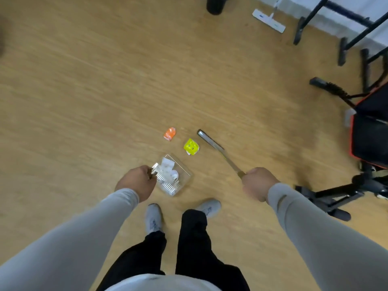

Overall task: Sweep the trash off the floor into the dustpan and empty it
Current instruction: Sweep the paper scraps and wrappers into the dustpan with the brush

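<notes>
A clear plastic dustpan (182, 172) rests on the wooden floor just ahead of my feet, with white crumpled paper inside it. My left hand (135, 182) is shut on its handle at the pan's left side. My right hand (257, 185) grips the handle of a broom (212, 142), whose narrow head touches the floor to the right of the trash. A yellow wrapper (191, 146) lies between the broom head and the dustpan's mouth. An orange wrapper (169, 134) lies a little farther out, to the left of the yellow one.
A flat white mop (268, 20) lies at the far wall. Black metal rack legs (344, 49) and a black-and-red chair (371, 133) crowd the right side, with a black stand base (327, 198) near my right arm. A dark round bin (214, 5) stands at the top.
</notes>
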